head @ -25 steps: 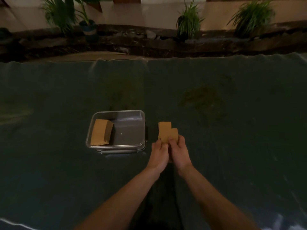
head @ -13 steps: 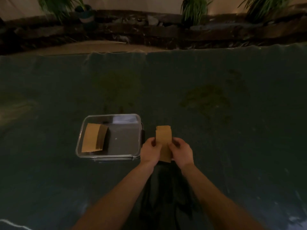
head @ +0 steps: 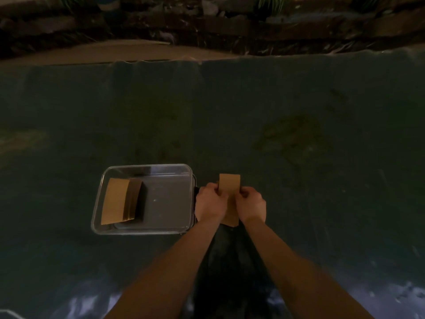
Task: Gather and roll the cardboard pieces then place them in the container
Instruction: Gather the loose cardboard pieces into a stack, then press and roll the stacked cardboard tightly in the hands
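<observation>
A stack of brown cardboard pieces [head: 229, 184] stands lined up between my two hands, just right of the container. My left hand [head: 210, 204] grips its left edge and my right hand [head: 251, 204] grips its right edge. The lower part of the stack is partly hidden by my fingers. The clear plastic container [head: 147, 231] rests on the dark cloth to the left of my hands. Inside it, against the left wall, leans a curved bundle of cardboard [head: 120, 203].
A dark teal cloth [head: 299, 111] covers the table. Its far edge runs across the top, with a tan strip [head: 92, 51] and a dark stone border with plants [head: 207, 19] behind it. A faint stain [head: 289, 137] marks the cloth at right.
The offset cardboard pieces have been squared into one aligned stack held by both edges. The view has tilted down, so container and hands sit lower in the frame.
</observation>
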`<state>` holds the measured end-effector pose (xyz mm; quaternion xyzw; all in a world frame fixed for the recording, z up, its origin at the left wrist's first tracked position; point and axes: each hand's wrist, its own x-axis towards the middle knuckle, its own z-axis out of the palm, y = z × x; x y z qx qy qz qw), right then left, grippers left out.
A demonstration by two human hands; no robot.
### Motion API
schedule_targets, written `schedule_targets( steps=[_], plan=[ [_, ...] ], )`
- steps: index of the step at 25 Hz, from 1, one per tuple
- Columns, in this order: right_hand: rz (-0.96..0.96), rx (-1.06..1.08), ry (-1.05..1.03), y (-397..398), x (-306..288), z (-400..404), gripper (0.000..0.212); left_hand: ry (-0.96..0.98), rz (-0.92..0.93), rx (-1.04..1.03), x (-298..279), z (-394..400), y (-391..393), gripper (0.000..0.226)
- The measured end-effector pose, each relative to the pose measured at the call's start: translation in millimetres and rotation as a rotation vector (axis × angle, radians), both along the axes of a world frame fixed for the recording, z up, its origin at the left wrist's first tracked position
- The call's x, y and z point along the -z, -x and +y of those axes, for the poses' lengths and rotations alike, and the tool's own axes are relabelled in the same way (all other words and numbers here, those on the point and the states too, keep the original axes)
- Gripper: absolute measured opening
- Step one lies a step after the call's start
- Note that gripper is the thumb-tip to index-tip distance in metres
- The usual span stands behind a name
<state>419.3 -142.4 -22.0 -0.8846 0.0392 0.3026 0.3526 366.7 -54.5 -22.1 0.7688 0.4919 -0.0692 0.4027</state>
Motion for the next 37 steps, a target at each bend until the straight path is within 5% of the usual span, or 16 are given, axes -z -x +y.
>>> schedule_targets(
  steps=[4, 8, 13, 19, 25, 29, 32, 35, 37],
  plan=[
    [0.084, 0.028, -0.016, 4.6, 8.0, 4.4, 0.043, 0.02, 0.057, -0.032, 9.6, -1.1, 1.7, 0.05],
    [0.29, 0.091, -0.093, -2.5, 7.9, 6.2, 0.04, 0.144, 0.116, -0.053, 10.1, -0.3, -8.9, 0.042],
    [0.565, 0.197, -0.313, -10.4, 2.5, -7.3, 0.043, 0.484, -0.028, -0.256, 6.3, 0.0, 1.7, 0.05],
    [0.581, 0.099, -0.396, 26.8, -16.0, -36.9, 0.054, 0.725, -0.214, -0.269, -0.6, -21.5, 48.0, 0.029],
    [0.287, -0.041, -0.391, 98.0, -49.7, -45.2, 0.053, 0.955, -0.418, -0.471, -28.5, -42.0, 97.4, 0.016],
    [-0.047, -0.168, -0.198, 149.3, -67.4, -23.8, 0.039, 1.049, -0.514, -0.496, -49.0, -34.4, 152.5, 0.032],
    [-0.239, -0.492, -0.027, 194.0, -71.9, -5.1, 0.037, 0.977, -0.532, -0.402, -52.2, -8.6, 214.6, 0.037],
    [-0.398, -0.825, 0.167, 252.1, -61.0, 22.4, 0.047, 0.879, -0.676, -0.381, -47.4, 29.4, 282.4, 0.07],
    [-0.419, -0.962, 0.196, 296.4, -51.7, 51.0, 0.051, 0.662, -0.629, -0.271, -38.6, 58.0, 329.3, 0.076]
  ],
)
